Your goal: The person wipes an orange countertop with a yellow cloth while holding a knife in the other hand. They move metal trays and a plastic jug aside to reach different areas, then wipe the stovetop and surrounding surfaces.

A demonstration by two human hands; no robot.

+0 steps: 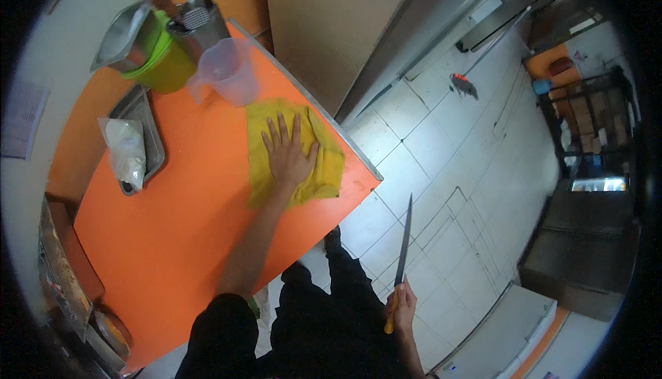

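Note:
My left hand point(288, 158) lies flat, fingers spread, on a yellow cloth point(326, 172) near the right edge of an orange tabletop point(207, 182). It presses the cloth without gripping it. Out past the table's edge, my right hand point(405, 304) holds a long knife point(405, 244) by its yellow handle. The narrow blade points away from me, above the tiled floor. Just beyond the cloth stands a translucent plastic measuring jug point(230, 74).
At the far left corner are a lime-green bucket point(168, 71), a steel pan point(121, 38) and a metal utensil container point(199, 25). A bag of white contents point(126, 149) rests on a dark tray point(155, 144). A broom point(464, 85) and a black rack point(589, 110) stand across the tiled floor point(414, 157).

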